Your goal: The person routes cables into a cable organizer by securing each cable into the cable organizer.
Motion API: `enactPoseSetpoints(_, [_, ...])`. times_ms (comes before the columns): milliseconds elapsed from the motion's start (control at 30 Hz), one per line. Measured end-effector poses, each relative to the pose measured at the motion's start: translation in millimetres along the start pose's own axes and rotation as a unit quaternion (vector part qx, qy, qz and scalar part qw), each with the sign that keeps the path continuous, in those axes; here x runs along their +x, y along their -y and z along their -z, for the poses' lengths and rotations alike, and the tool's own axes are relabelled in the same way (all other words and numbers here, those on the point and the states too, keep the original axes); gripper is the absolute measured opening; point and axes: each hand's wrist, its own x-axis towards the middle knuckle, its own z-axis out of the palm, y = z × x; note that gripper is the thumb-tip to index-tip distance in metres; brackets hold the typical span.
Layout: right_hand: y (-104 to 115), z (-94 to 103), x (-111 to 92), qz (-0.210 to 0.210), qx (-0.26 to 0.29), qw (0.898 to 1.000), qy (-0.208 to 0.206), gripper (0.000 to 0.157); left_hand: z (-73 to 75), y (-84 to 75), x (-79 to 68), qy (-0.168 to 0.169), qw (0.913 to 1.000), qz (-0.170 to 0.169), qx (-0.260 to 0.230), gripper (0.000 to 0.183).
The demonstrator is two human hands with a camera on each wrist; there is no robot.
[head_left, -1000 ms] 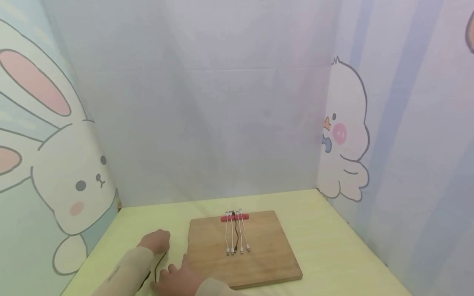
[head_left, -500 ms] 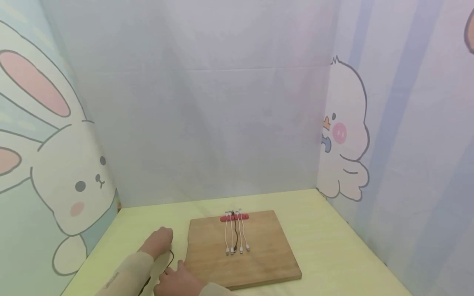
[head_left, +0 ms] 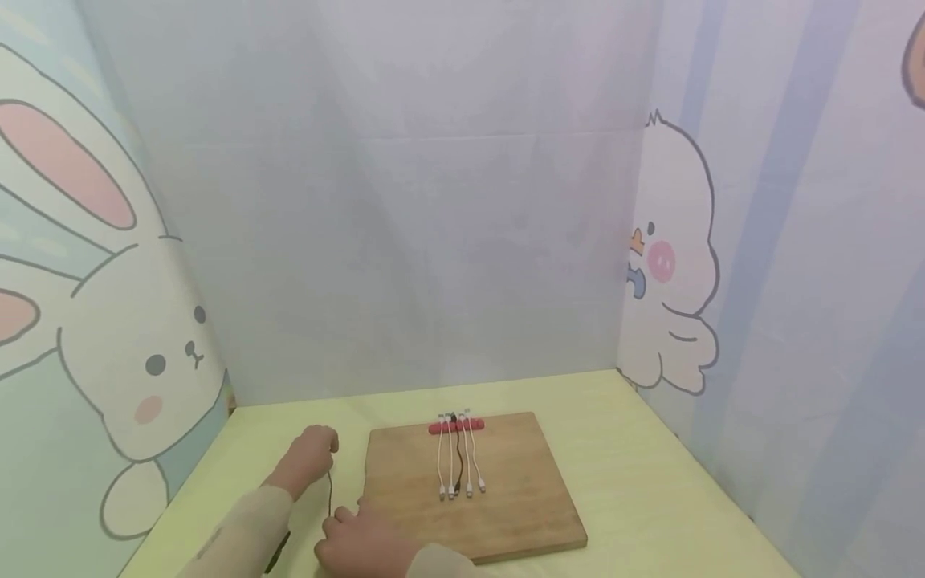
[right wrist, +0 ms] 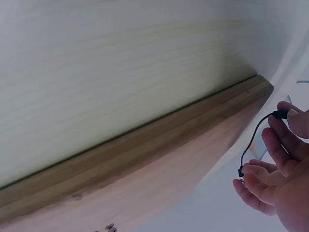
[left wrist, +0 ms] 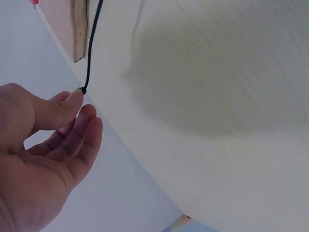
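Observation:
A short black cable (head_left: pixel 330 491) hangs between my two hands, left of the wooden board (head_left: pixel 506 514). My left hand (head_left: pixel 307 459) pinches one end; in the left wrist view thumb and forefinger close on its dark plug (left wrist: pixel 82 90), the other fingers loosely bent. Nearer the front, my right hand (head_left: pixel 368 546) is at the board's left edge. In the right wrist view it pinches a black connector (right wrist: pixel 280 114) between thumb and finger, and the cord curves down to a second small plug (right wrist: pixel 241 171).
On the board, a red holder (head_left: pixel 477 425) carries several white cables (head_left: pixel 440 461) and one black cable (head_left: pixel 460 461), laid side by side. Pale yellow tabletop (head_left: pixel 650 498) surrounds the board. Grey cloth (head_left: pixel 405 265) stands behind, with printed panels on both sides.
My left hand has moved away from me and slightly right, raising its end of the cable. My right hand has shifted right, towards the board. The cable between them hangs straighter.

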Motion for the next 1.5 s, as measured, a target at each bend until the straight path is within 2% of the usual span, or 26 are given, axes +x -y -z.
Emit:
enactPoseSetpoints(133, [-10.0, 0.9, -8.0, 0.004, -0.058, 0.996, -0.061, 0.018, 0.6, -3.9, 6.3, -0.023, 0.9994, -0.015, 0.020, 0.015])
enactPoseSetpoints(233, [-16.8, 4.9, -14.6, -0.007, -0.051, 0.997, -0.064, 0.012, 2.1, -8.1, 10.0, -0.028, 0.9994, -0.014, 0.010, 0.013])
enactPoseSetpoints(333, [-24.0, 5.6, -21.7, -0.020, -0.013, 0.998, -0.053, 0.023, 3.5, -15.7, 14.0, -0.031, 0.9993, -0.003, -0.023, 0.013])
enactPoseSetpoints(500, [-36.1, 1.7, -38.0, -0.050, 0.002, 0.996, -0.078, 0.039, 2.9, -35.2, 24.6, -0.040, 0.9969, 0.008, -0.067, 0.014])
enactPoseSetpoints(567, [-41.3, 1.7, -44.9, -0.065, -0.006, 0.995, -0.080, 0.040, 3.3, -45.0, 29.8, -0.043, 0.9960, 0.007, -0.078, 0.013])
enactPoseSetpoints(667, [-48.0, 2.0, -53.9, -0.081, -0.029, 0.993, -0.078, 0.037, 3.8, -59.3, 36.9, -0.046, 0.9948, 0.005, -0.091, 0.021])
enactPoseSetpoints(733, [-52.3, 0.6, -59.5, -0.085, -0.030, 0.993, -0.081, 0.030, 4.6, -69.6, 40.4, -0.049, 0.9936, 0.004, -0.102, 0.025])
enactPoseSetpoints(833, [-60.1, -2.5, -67.5, -0.093, -0.026, 0.992, -0.086, 0.024, 4.7, -84.2, 46.6, -0.058, 0.9925, -0.008, -0.107, 0.025])
enactPoseSetpoints(1000, [-78.7, -9.0, -80.2, -0.105, -0.054, 0.988, -0.098, 0.012, 7.5, -111.4, 60.9, -0.065, 0.9918, -0.028, -0.106, 0.030])
enactPoseSetpoints(1133, [-93.1, -13.3, -88.8, -0.128, -0.037, 0.986, -0.098, 0.014, 10.7, -129.9, 72.0, -0.081, 0.9920, -0.051, -0.082, 0.032])
enactPoseSetpoints(1233, [-102.4, -15.6, -96.0, -0.152, -0.017, 0.984, -0.093, 0.016, 11.0, -141.2, 78.4, -0.087, 0.9908, -0.066, -0.079, 0.026])
enactPoseSetpoints(1333, [-110.2, -19.9, -104.2, -0.166, -0.010, 0.982, -0.092, 0.017, 9.5, -149.9, 81.9, -0.096, 0.9886, -0.082, -0.081, 0.022])
enactPoseSetpoints(1433, [-117.1, -24.5, -112.5, -0.173, 0.010, 0.981, -0.090, 0.021, 6.7, -157.6, 83.8, -0.106, 0.9873, -0.091, -0.075, 0.027])
enactPoseSetpoints(1500, [-120.7, -25.7, -116.9, -0.181, 0.023, 0.979, -0.087, 0.024, 4.9, -163.3, 85.5, -0.100, 0.9870, -0.097, -0.080, 0.026])
